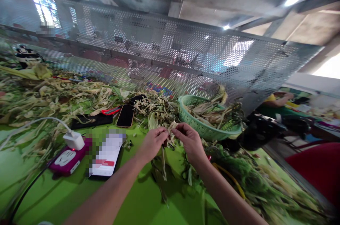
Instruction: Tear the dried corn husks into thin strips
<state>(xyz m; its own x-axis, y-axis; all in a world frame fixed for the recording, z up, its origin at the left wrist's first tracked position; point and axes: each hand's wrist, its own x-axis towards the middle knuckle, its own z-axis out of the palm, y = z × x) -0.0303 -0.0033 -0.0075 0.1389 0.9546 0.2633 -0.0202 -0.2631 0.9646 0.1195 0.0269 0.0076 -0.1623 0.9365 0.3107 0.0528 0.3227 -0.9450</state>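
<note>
Both my hands meet over the green table (138, 203). My left hand (153, 142) pinches a pale dried leaf strip (171, 127), and a thin strand hangs down from it. My right hand (189, 141) is closed on the same strip from the other side, fingers curled. A heap of dried husks and leaves (156, 108) lies just beyond the hands. To the right of them stands a green plastic basket (202, 127) with more husks in it.
A phone (125, 115) lies behind the hands, and a second phone with a lit screen (107, 157) lies at left beside a pink power strip (67, 159) with a white charger. Perforated metal screen (164, 51) closes the back. Green plant scraps (255, 182) pile at right.
</note>
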